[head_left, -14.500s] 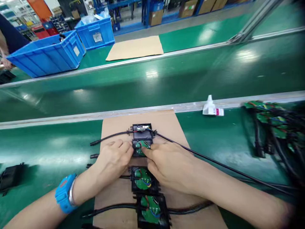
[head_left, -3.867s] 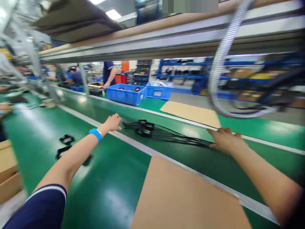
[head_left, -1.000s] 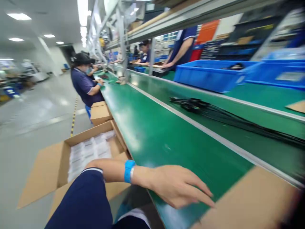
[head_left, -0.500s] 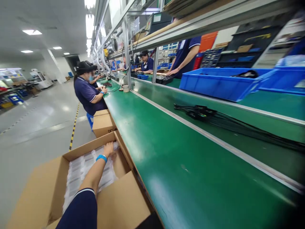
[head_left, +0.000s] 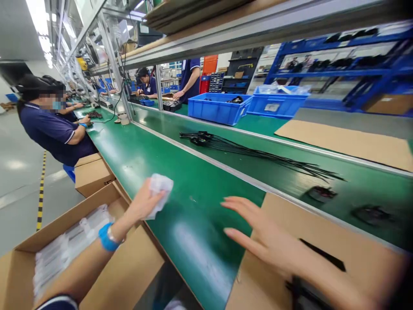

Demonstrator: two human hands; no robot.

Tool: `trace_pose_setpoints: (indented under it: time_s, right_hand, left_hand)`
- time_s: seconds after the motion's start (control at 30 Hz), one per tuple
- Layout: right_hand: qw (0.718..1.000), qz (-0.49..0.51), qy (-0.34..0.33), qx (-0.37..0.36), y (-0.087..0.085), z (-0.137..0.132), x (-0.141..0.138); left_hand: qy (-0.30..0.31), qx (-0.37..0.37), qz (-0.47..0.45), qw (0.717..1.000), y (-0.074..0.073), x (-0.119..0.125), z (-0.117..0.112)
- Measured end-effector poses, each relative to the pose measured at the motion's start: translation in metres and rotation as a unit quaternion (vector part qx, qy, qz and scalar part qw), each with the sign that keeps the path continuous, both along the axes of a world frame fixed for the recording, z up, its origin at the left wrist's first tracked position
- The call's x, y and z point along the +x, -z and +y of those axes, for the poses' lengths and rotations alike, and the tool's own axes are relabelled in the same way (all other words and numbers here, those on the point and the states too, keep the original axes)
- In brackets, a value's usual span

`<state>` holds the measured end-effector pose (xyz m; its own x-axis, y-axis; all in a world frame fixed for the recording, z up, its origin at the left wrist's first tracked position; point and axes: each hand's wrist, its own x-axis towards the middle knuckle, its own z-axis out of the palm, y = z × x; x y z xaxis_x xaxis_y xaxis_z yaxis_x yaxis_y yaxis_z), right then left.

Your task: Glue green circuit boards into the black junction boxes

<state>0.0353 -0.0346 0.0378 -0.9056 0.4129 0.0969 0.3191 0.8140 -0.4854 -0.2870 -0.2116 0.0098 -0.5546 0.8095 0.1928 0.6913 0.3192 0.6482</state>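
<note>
My left hand (head_left: 145, 201) is closed around a white, translucent plastic-wrapped packet (head_left: 161, 193), held over the near edge of the green bench (head_left: 193, 228). Below and left of it stands an open cardboard box (head_left: 129, 267) with rows of similar wrapped packets (head_left: 69, 241) inside. On the right, my right hand (head_left: 258, 232) reaches in above the bench with fingers apart and nothing in them. Beneath that arm lies a cardboard sheet (head_left: 248, 280) with a dark object on it, partly hidden by the forearm.
Black cables (head_left: 232, 144) lie along the bench's far strip, with dark blurred parts (head_left: 321, 193) to their right. Blue bins (head_left: 216, 107) stand behind a metal rail. A co-worker (head_left: 54, 116) sits at the left, near a closed carton (head_left: 92, 172). A shelf (head_left: 193, 38) runs overhead.
My left hand has come up out of the box, bringing a wrapped packet over the bench. My right hand has come into view. The camera has turned right.
</note>
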Motion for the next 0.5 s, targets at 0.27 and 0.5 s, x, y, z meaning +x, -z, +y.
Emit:
trace_pose_setpoints:
  time_s: [0.27, 0.5]
  right_hand:
    - [0.99, -0.068, 0.074, -0.103, -0.002, 0.016, -0.081]
    - [0.992, -0.067, 0.102, -0.044, 0.0, 0.019, -0.078]
  left_hand:
    - [0.042, 0.053, -0.06, 0.996, -0.028, 0.042, 0.138]
    - [0.034, 0.182, -0.181, 0.966, -0.094, 0.03, 0.182]
